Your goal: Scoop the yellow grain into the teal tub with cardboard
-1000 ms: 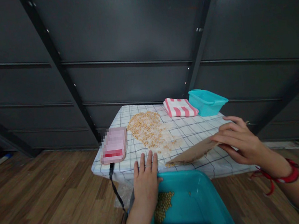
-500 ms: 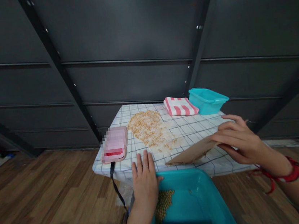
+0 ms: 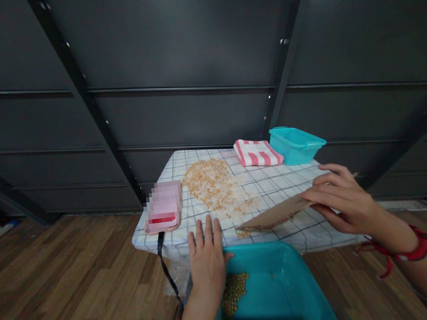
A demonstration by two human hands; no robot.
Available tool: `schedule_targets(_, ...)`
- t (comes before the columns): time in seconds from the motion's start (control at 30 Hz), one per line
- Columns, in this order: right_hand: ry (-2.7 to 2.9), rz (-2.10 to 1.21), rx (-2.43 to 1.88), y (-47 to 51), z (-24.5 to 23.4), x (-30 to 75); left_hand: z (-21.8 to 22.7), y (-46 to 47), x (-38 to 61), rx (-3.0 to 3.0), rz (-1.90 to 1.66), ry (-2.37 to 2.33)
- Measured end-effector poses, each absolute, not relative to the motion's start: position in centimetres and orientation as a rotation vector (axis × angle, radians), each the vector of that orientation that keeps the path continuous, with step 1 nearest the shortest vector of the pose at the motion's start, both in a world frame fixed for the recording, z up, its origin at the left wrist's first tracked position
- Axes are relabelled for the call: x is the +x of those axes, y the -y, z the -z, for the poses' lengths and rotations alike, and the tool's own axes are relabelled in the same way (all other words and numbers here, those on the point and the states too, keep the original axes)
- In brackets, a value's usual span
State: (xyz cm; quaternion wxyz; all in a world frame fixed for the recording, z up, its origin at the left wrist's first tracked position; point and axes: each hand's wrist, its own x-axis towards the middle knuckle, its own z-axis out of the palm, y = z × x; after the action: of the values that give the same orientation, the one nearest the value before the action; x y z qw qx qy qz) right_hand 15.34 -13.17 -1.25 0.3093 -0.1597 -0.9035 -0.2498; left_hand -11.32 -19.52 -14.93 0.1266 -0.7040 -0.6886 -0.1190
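Note:
My right hand (image 3: 345,198) pinches the right end of a flat brown cardboard piece (image 3: 274,215), tilted just above the table's front part. A few yellow kernels (image 3: 243,234) show beneath the cardboard's left end. Behind it, a pile of yellow beans or corn kernels mixed with white grains (image 3: 212,183) is spread over the checked tablecloth (image 3: 297,181). My left hand (image 3: 206,257) lies with fingers stretched flat on the cloth's front edge, its thumb by the rim of a large teal basin (image 3: 278,276). Greenish-yellow beans (image 3: 235,292) lie in the basin's left side, partly hidden by my left wrist.
A pink phone (image 3: 164,202) with a black strap (image 3: 166,264) lies on the table's left. At the back right are a folded pink-and-white striped towel (image 3: 258,153) and a small teal container (image 3: 297,145). Dark panels (image 3: 183,39) stand behind the table.
The cardboard's left end has risen slightly, and a few yellow kernels now show under it at the front edge. My left hand stays almost still.

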Motion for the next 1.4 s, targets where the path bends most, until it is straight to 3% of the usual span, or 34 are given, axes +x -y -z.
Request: schedule_targets(1.4, 2.443, 0.7, -0.393, 13.6, 0.8, 15.3, 14.0, 19.8, -11.2, -2.064, 0.327, 2.066)
